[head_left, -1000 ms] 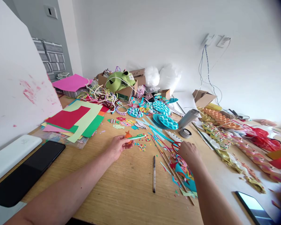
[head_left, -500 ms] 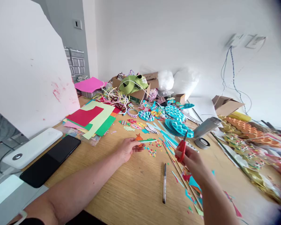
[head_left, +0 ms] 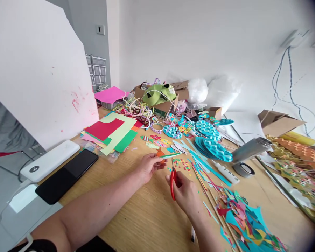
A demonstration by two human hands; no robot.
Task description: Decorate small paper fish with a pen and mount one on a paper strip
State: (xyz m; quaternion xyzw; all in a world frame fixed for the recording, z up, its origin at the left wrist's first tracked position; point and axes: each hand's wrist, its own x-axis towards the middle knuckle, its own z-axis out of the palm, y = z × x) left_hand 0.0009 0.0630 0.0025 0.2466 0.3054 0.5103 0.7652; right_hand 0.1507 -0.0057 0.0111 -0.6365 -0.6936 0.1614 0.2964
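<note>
My left hand (head_left: pixel 151 166) pinches an orange paper fish (head_left: pixel 160 153) together with a narrow green-and-white paper strip (head_left: pixel 173 154) that points to the right. In my right hand (head_left: pixel 185 190) are red-handled scissors (head_left: pixel 173 183), blades pointing up and away, just right of the left hand's fingertips. The blades stand apart from the strip. Small bright paper bits (head_left: pixel 182 164) lie on the table beyond the scissors. Behind them are several cut-out paper fish (head_left: pixel 157 141). A pen (head_left: pixel 193 233) is partly hidden by my right forearm.
Coloured paper sheets (head_left: pixel 120 131), a black phone (head_left: pixel 68 175) and a white device (head_left: pixel 51 159) lie left. Blue egg-tray pieces (head_left: pixel 212 148), a glue bottle (head_left: pixel 227 172), a tape roll (head_left: pixel 244 169) and a metal flask (head_left: pixel 252 148) stand right. Paper scraps (head_left: pixel 249 224) cover the near right.
My right hand has brought the scissors left and down, close to my left hand. The view has turned, showing more scraps at right. My left hand keeps its hold.
</note>
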